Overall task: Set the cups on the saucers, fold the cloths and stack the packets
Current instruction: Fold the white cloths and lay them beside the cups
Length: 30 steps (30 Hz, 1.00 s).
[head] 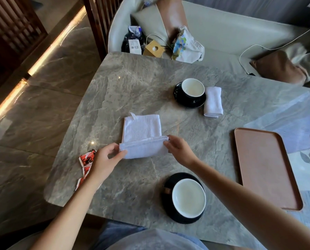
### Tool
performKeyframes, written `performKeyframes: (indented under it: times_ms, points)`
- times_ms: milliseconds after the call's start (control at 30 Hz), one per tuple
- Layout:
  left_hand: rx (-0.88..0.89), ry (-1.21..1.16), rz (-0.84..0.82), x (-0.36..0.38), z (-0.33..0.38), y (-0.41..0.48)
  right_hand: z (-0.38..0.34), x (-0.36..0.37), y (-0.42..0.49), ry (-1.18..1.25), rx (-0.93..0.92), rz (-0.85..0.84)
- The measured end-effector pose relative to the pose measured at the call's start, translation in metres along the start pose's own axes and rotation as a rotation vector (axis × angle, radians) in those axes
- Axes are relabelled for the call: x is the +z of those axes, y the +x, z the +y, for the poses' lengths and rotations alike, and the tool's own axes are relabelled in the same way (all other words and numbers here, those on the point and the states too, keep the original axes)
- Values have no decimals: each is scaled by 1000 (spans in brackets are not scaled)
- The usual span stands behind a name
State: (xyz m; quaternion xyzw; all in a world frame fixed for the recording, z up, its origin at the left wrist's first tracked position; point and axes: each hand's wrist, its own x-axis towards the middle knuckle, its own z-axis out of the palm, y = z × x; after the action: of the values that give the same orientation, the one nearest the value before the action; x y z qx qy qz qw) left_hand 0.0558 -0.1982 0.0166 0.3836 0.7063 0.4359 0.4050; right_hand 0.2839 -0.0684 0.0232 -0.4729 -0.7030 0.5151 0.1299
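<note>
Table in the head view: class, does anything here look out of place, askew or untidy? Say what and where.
The red packets near the table's left edge lie crumpled and splayed, not stacked, partly behind the left hand. Nothing is spilled: near cup and far cup stand upright, and the white cloth is just mid-fold.

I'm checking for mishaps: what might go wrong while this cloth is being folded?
The forearm behind the right hand passes close by the near cup; drawing back might knock it. The red packets lie near the table edge beside the left hand's wrist; a sweep might push them off. Both hands pinch only the cloth's ends, so the fold may sag.
</note>
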Motion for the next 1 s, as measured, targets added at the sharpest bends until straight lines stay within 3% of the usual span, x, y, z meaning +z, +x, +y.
performKeyframes:
  times_ms: [333,500,1000]
  points:
    - [-61,-79,-55,5,-14,-10,12,7,-13,219,126,-124]
    - [-128,-128,-94,7,-21,-8,15,10,-15,199,180,-175]
    - [-321,-204,42,20,-18,50,7,24,45,282,362,18]
